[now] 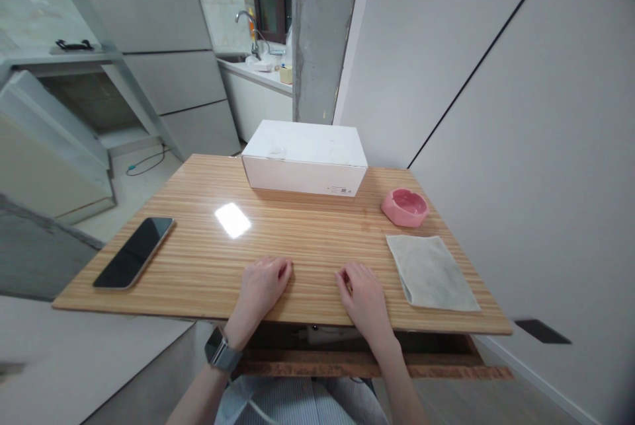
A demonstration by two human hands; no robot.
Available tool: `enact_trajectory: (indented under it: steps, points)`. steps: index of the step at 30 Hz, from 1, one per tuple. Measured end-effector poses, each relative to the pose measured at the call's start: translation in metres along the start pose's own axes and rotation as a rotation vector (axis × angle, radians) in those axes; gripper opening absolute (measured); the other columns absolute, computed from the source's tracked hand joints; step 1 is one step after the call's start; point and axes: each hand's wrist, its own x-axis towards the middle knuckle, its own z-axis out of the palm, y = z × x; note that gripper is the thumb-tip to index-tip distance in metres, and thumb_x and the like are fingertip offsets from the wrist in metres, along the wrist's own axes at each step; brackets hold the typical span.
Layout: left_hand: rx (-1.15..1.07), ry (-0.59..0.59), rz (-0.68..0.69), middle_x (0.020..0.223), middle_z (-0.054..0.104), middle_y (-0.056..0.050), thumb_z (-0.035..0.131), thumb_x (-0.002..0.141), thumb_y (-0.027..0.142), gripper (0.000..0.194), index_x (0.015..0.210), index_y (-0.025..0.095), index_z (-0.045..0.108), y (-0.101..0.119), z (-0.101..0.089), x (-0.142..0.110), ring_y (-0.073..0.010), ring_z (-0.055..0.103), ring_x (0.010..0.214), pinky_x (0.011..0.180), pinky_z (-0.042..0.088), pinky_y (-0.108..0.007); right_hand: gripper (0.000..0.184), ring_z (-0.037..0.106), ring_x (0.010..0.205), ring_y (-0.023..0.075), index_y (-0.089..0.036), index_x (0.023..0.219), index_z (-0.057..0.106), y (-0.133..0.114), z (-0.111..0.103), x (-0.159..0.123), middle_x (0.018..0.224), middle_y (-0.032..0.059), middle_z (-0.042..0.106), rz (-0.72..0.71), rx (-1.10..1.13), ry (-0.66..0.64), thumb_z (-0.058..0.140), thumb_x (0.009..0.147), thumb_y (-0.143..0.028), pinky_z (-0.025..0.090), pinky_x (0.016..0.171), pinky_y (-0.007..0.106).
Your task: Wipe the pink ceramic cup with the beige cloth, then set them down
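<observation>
Rest left hand (262, 286) and right hand (364, 298) apart on table (312, 236), fingers loosely curled inward as shown; apparently pinching nothing, with palms hidden. For steady support, relax both near front edge, apart from cloth (434, 273) beside right hand, phone (135, 253) to left, and bowl (395, 212) and box (305, 175) beyond.

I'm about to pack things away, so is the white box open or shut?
Shut: the top of the white box lies flat, meeting its front wall.
</observation>
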Motion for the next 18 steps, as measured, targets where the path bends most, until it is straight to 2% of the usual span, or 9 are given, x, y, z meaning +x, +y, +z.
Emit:
enact_trajectory:
  steps: [18]
  points:
    - [0.038,-0.015,0.015,0.076,0.070,-0.005,0.032,0.095,0.036,0.042,0.072,0.021,0.063,-0.0010,0.0040,-0.0008,-0.0190,0.064,0.073,0.061,0.033,-0.029,0.022,0.051,0.073,0.0168,-0.022,0.074,0.049,0.0026,0.0027,-0.0009,0.073,0.0004,0.056,-0.023,-0.014,0.041,0.043,0.094,-0.028,0.034,0.069,0.028]
